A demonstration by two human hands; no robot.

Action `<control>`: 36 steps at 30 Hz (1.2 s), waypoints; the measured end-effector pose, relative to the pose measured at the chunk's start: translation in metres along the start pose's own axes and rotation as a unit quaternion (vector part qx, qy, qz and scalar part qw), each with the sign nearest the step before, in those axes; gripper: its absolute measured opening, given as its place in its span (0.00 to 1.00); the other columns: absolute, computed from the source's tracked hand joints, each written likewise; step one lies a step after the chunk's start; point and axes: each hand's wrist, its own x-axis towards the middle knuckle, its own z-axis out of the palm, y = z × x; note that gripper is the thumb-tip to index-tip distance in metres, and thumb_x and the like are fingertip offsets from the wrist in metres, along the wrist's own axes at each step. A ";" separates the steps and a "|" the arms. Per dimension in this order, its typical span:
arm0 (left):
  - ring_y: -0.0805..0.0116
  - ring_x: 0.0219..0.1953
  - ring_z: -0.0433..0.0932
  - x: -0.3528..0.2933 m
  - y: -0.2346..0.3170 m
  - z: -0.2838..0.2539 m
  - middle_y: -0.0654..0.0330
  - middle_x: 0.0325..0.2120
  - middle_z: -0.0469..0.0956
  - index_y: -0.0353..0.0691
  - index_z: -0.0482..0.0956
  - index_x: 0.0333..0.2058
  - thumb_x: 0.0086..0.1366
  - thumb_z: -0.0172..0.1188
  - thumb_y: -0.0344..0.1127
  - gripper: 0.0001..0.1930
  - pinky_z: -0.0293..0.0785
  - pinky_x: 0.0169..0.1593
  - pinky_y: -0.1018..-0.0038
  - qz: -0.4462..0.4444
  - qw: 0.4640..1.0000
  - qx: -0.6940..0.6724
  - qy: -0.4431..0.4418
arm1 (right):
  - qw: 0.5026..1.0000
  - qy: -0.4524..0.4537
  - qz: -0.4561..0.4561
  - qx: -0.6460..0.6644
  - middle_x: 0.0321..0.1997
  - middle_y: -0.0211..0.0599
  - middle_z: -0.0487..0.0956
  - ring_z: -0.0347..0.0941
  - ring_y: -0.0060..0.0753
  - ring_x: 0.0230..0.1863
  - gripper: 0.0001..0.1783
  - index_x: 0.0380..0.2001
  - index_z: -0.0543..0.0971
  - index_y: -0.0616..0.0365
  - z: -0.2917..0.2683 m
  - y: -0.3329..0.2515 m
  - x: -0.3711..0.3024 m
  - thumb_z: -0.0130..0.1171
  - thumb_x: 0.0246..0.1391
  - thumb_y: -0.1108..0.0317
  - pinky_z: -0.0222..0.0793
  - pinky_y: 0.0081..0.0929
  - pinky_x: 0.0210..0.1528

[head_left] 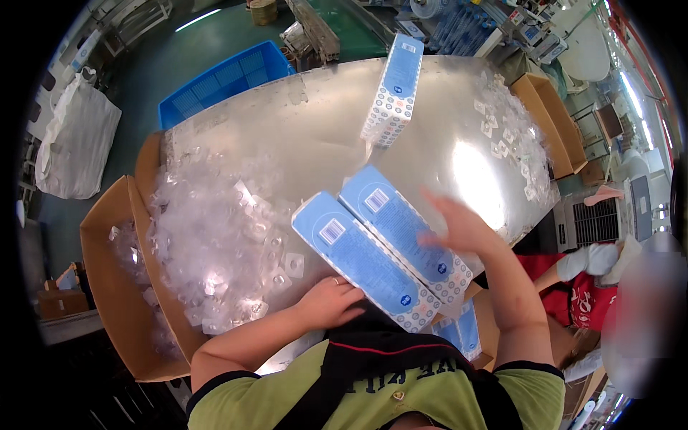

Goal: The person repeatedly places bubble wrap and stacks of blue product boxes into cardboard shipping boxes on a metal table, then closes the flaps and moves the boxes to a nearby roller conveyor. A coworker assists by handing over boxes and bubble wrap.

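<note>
- Cartons, two of them, blue-topped with patterned white ends, lie side by side in the head view, slanting toward the near edge of your metal worktop (315,118): the left carton (364,259) and the right carton (394,221).
- Your left hand (328,304) rests at the left carton's near side, fingers loosely extended and not wrapped around it; how hard they press, you cannot tell from here.
- Your right hand (459,223) is blurred above the right carton, fingers spread and released; whether the thumb touches, you cannot tell.
- A third carton (398,84) sits by the middle of the far edge. Knocking it could send it over that edge.
- A clear plastic heap (208,229) covers the left edge, beside a cardboard box (107,279); another heap (510,140) lies along the right edge. A sweeping left forearm could scatter pieces.
- If your right hand pushes while your left gives no backing, the pair could probably part along their seam or slip off the near edge, toward the open box (487,322) below.
- A co-worker's gloved hand (589,261) is off to your right; a wide right elbow might bump that person.
</note>
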 end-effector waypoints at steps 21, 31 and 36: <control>0.46 0.71 0.46 0.109 0.052 0.018 0.48 0.68 0.55 0.36 0.57 0.66 0.57 0.62 0.49 0.42 0.43 0.70 0.52 0.104 0.983 0.053 -0.140 | 0.956 0.255 0.045 0.134 0.51 0.40 0.77 0.73 0.35 0.48 0.17 0.47 0.77 0.62 0.031 0.116 -0.055 0.44 0.65 0.64 0.55 0.33 0.65; 0.62 0.58 0.70 0.130 -0.153 0.005 0.53 0.56 0.71 0.41 0.61 0.65 0.73 0.46 0.49 0.27 0.68 0.60 0.66 -0.220 0.813 -0.463 0.275 | 0.315 0.308 -0.048 0.897 0.55 0.41 0.75 0.72 0.40 0.53 0.28 0.58 0.70 0.56 0.154 0.124 -0.012 0.41 0.66 0.47 0.72 0.37 0.53; 0.57 0.47 0.78 0.165 -0.015 0.001 0.52 0.48 0.76 0.38 0.69 0.58 0.73 0.43 0.46 0.22 0.78 0.49 0.64 -0.133 0.666 -0.708 0.192 | 0.339 0.222 -0.186 0.895 0.56 0.42 0.73 0.71 0.38 0.54 0.29 0.59 0.69 0.57 0.098 0.102 -0.154 0.40 0.67 0.47 0.70 0.37 0.55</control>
